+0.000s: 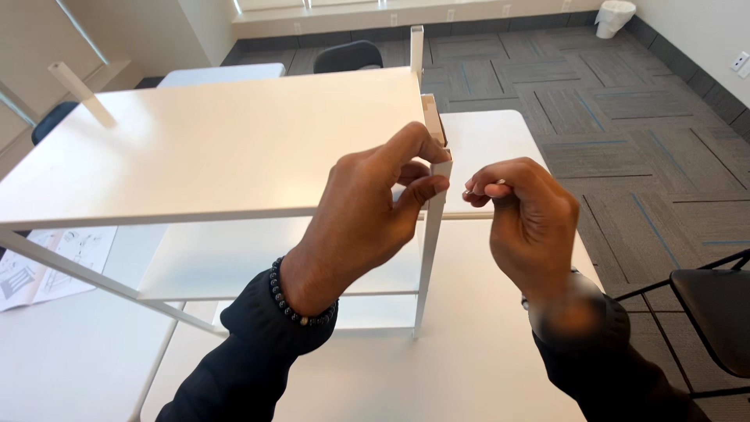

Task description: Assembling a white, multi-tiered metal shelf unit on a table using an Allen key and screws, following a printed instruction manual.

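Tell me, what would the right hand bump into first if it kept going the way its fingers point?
Probably the white upright post of the shelf frame: the right hand points left at it, close by. The left hand pinches that post's top. Depth is hard to judge.

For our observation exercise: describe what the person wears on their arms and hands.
Both arms are in dark, near-black long sleeves. The left hand has a bracelet of small dark round beads, with one lighter bead, at the wrist. The right hand is bare; its wrist is blurred, so anything worn there cannot be told.
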